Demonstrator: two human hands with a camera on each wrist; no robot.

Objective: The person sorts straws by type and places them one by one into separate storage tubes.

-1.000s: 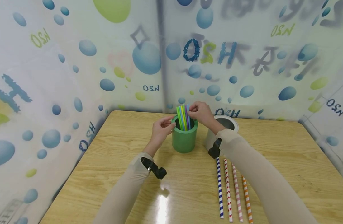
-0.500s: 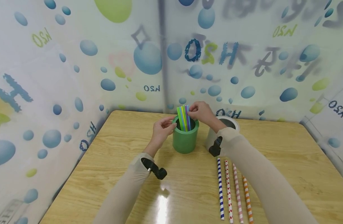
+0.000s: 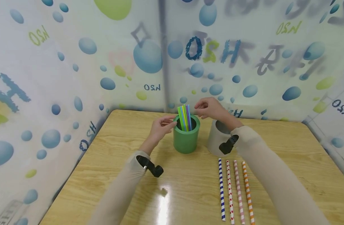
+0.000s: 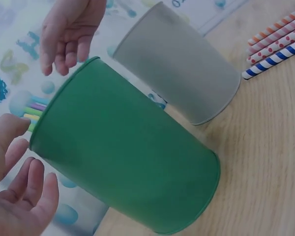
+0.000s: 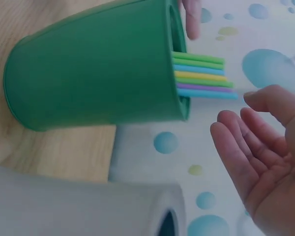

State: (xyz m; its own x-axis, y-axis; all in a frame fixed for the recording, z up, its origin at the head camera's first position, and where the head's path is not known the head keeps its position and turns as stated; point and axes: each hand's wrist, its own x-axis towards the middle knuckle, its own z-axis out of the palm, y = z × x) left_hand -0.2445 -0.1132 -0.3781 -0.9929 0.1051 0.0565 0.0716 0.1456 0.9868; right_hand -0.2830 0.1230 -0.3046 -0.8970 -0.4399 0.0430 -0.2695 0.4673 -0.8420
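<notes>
A green cup (image 3: 185, 142) stands upright on the table, with several thin coloured straws (image 3: 184, 117) leaning in it. At the cup's left rim is my left hand (image 3: 159, 128). Its thumb tip lies at the edge and its fingers are loosely bent; whether it touches is hard to tell. Over to the right, my right hand (image 3: 211, 109) hovers above and behind the rim, apart from the straws. In the right wrist view the right hand (image 5: 275, 152) has relaxed fingers with nothing between them. A grey-white cup (image 3: 215, 141) stands right of the green one, partly behind my right forearm.
In front of the grey-white cup lie a blue-striped paper straw (image 3: 221, 190), a red-dotted one (image 3: 230, 193), a pink-striped one (image 3: 238, 193) and an orange-striped one (image 3: 248, 193), roughly side by side. A printed curtain (image 3: 149, 100) hangs behind the wooden table (image 3: 104, 156).
My right hand has let go of the straws and moved right and slightly up from them. The left hand stays at the green cup's rim. The straws remain in the cup.
</notes>
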